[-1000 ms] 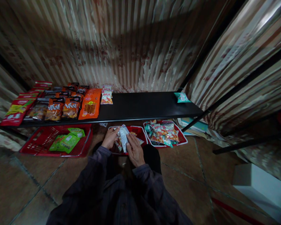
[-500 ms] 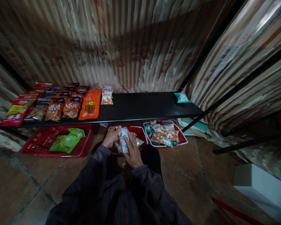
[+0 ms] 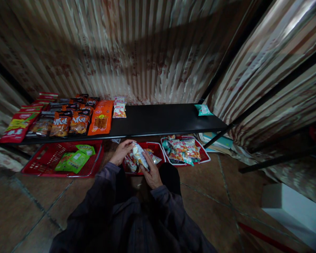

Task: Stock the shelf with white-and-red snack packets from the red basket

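Note:
Both hands hold one white snack bag [image 3: 140,155] over the middle red basket [image 3: 160,149]. My left hand [image 3: 122,151] grips the bag's upper left end with its fingertips. At the lower right end, my right hand [image 3: 152,173] is closed on the same bag. More snack bags lie in the basket beneath, partly hidden by the hands. On the black shelf [image 3: 158,119] above stand white-and-red snack bags [image 3: 119,109], beside an orange packet [image 3: 100,117].
Several brown-and-orange bags [image 3: 79,121] and red packets [image 3: 19,124] fill the shelf's left part; a teal bag [image 3: 203,110] lies at its right. Below are a basket with green packets [image 3: 75,161] and one with mixed bags [image 3: 183,149]. A white box [image 3: 292,207] is at right.
The held bag has been tilted, its top now leaning left. My left hand has moved slightly up and left; my right hand has shifted a little lower along the bag.

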{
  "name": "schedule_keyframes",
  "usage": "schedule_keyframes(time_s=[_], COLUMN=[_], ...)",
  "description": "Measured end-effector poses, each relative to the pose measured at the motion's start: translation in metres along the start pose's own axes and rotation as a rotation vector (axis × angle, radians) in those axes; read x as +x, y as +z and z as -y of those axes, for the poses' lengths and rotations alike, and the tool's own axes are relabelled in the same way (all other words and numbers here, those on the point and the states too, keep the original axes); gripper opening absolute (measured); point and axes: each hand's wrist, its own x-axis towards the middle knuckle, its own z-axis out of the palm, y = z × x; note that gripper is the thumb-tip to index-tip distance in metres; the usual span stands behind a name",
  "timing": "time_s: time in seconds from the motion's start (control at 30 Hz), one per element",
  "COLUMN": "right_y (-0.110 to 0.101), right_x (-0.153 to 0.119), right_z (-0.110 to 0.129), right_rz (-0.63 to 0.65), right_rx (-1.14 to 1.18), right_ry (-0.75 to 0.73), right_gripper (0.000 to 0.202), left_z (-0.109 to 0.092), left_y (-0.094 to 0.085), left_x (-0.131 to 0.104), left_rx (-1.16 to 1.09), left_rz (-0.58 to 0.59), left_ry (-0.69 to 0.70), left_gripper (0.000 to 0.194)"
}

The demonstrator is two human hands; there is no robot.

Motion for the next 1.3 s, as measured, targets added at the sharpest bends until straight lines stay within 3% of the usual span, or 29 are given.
schedule_keyframes(time_s=[0.1, 0.33, 0.5, 0.6, 0.73, 0.93, 1.13, 1.3], right_y=[-0.001, 0.002, 0.011, 0.016, 0.017, 0.02, 0.019, 0.019], right_x=[0.001, 0.001, 0.0, 0.002, 0.005, 0.003, 0.0, 0.007], right_z=[0.002, -0.002, -0.007, -0.005, 0.001, 0.005, 0.002, -0.009], right_rz=[-0.026, -0.146, -0.362, -0.433, -0.433, -0.427, -0.46, -0.499], right_rx=[0.09, 0.372, 0.554, 0.71, 0.851, 0.955, 1.063, 1.08], right_ry=[0.047, 0.229, 0.517, 0.619, 0.652, 0.658, 0.696, 0.687], right_gripper=[0.047, 0.039, 0.044, 0.05, 0.049, 0.05, 0.048, 0.05], left_z=[0.003, 0.004, -0.005, -0.006, -0.003, 0.001, 0.0, -0.004], left_y=[-0.003, 0.001, 0.002, -0.002, -0.004, 0.003, 0.005, 0.005], left_x=[0.004, 0.013, 0.02, 0.024, 0.026, 0.028, 0.036, 0.027], left_rx=[0.002, -0.037, 0.023, 0.002, 0.033, 0.113, 0.253, 0.16], left_rz=[-0.013, -0.167, -0.151, -0.106, -0.057, -0.154, -0.163, -0.126], left_ry=[0.022, 0.055, 0.045, 0.018, -0.002, 0.021, 0.084, 0.046], left_gripper=[0.034, 0.032, 0.035, 0.035, 0.031, 0.026, 0.022, 0.028])
